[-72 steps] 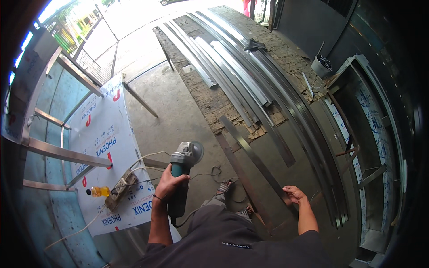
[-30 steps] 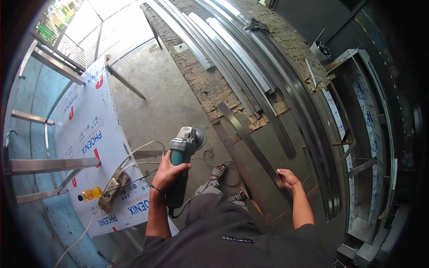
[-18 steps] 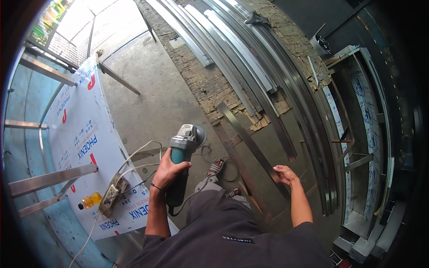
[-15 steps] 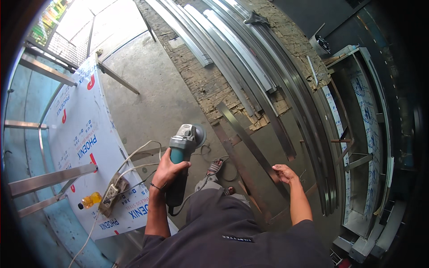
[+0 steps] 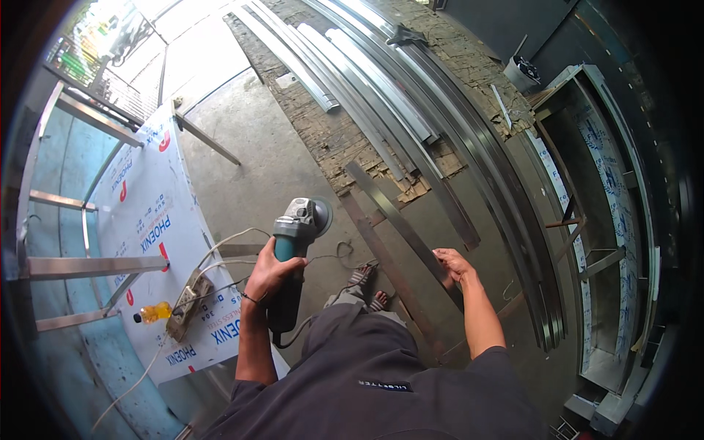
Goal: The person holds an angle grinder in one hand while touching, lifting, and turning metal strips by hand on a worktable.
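My left hand (image 5: 275, 271) is wrapped round the body of a teal and grey angle grinder (image 5: 295, 229). Its disc (image 5: 321, 217) points up and to the right, apart from any metal, and a cord trails from its lower end. With bent fingers, my right hand (image 5: 456, 265) pinches the right edge of a long dark metal bar (image 5: 392, 214), which slants from the bench end down toward me. The fingertips partly hide the grip. A rusty metal frame (image 5: 381, 265) lies below the bar.
Several long metal profiles (image 5: 411, 95) lie on a worn wooden bench (image 5: 323, 139) ahead. To the left, a film-covered sheet (image 5: 198, 253) carries a power strip (image 5: 189, 308) and a yellow bottle (image 5: 155, 313). Loose cords (image 5: 220, 265) cross there. A metal frame (image 5: 636, 271) stands at right.
The view has turned slightly, so the left sheet and its bottle sit farther right. Both hands keep their holds; the grinder and bar stay nearly as they were. More of my right foot shows.
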Available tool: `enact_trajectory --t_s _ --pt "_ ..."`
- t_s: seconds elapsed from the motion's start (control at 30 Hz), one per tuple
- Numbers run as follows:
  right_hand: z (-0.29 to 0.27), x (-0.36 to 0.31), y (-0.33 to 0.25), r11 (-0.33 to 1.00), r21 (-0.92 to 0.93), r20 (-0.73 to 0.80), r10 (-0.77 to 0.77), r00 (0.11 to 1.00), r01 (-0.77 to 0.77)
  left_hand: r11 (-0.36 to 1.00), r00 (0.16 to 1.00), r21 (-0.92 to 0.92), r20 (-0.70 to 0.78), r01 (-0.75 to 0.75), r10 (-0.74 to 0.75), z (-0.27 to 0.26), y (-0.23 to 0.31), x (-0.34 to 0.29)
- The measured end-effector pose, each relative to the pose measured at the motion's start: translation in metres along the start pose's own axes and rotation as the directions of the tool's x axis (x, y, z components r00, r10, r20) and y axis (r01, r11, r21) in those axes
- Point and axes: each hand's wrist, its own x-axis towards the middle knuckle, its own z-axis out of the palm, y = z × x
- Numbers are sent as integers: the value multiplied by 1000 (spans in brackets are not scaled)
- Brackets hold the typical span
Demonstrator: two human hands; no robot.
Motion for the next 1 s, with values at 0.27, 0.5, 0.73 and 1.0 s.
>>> enact_trajectory --t_s 0.27,0.5,0.73,1.0 --pt "1 3 -1 993 -65 82 -92 992 97 996 996 53 -43 -74 77 24 6 -49" --pt "4 13 -2 999 23 57 -30 998 28 994 994 54 -41 -97 99 43 -1 -81" --pt "-15 33 16 989 48 121 -143 982 138 989 990 81 -56 -127 132 51 -9 -97" --pt "-17 -21 24 992 -81 25 -97 995 98 987 986 73 -73 -143 148 57 -14 -109"
